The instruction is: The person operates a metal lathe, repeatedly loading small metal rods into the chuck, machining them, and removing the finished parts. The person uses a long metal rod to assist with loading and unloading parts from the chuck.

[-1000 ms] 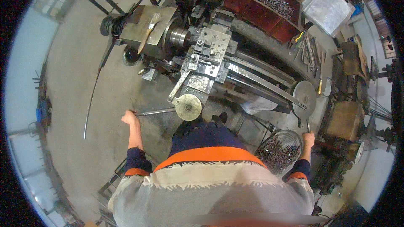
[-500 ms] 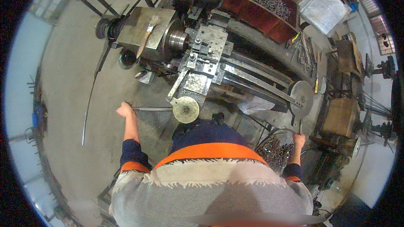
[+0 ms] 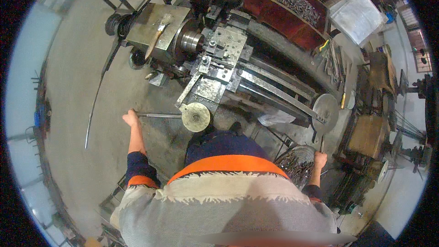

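My left hand (image 3: 131, 117) is closed around the outer end of a long metal lever (image 3: 160, 115). That lever runs to a round, brass-coloured disc (image 3: 196, 117) at the near side of a lathe (image 3: 212, 84). On the right, my right hand (image 3: 320, 159) is wrapped round a short handle (image 3: 322, 144) fixed to a large grey handwheel (image 3: 325, 114). The tool carriage (image 3: 229, 41) stands close to the shiny round chuck (image 3: 192, 41). Whether the tool touches a workpiece cannot be made out.
A wooden-handled brush (image 3: 157, 41) lies on the headstock. Behind the lathe stands a red bin (image 3: 286, 23) of small metal parts, with hand tools (image 3: 336, 66) to its right. A basket (image 3: 299, 148) of metal pieces sits beside my right forearm. A thin rod (image 3: 91, 121) sticks out at left.
The view has shifted slightly. Both hands keep their grips; my right hand and the wheel's handle appear a little lower and further left, and the lever and disc slightly further left.
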`<state>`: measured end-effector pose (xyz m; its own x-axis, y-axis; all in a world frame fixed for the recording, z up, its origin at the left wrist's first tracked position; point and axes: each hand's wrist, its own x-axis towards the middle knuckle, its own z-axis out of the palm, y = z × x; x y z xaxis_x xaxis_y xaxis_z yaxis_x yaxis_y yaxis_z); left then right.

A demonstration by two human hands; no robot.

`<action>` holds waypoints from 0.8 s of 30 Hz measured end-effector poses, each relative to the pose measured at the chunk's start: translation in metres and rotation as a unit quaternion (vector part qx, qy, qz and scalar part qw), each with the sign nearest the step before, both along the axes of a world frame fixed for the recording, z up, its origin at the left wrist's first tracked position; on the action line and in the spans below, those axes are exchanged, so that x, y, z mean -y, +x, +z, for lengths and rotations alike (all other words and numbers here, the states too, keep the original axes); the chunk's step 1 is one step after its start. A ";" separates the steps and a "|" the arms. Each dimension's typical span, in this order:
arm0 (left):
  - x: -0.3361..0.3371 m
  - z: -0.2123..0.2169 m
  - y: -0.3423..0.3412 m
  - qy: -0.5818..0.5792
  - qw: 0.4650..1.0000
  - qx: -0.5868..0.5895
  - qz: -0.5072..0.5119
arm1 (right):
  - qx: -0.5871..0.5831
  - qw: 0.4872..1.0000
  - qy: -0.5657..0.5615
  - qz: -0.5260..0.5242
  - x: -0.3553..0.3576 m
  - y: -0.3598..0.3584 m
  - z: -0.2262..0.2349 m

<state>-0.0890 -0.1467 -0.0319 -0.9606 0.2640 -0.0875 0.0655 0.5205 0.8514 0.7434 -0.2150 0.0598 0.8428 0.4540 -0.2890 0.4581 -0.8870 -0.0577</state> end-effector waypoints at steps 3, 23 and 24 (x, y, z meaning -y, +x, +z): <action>0.007 -0.010 0.016 0.109 0.991 -0.056 0.047 | 0.012 1.000 0.011 -0.013 0.003 0.003 0.001; -0.002 0.020 0.057 0.158 0.981 0.108 0.040 | 0.047 0.999 -0.003 0.009 -0.002 0.011 0.000; -0.004 0.027 0.069 0.155 0.980 0.125 0.019 | 0.060 0.998 -0.006 0.033 0.000 0.019 -0.002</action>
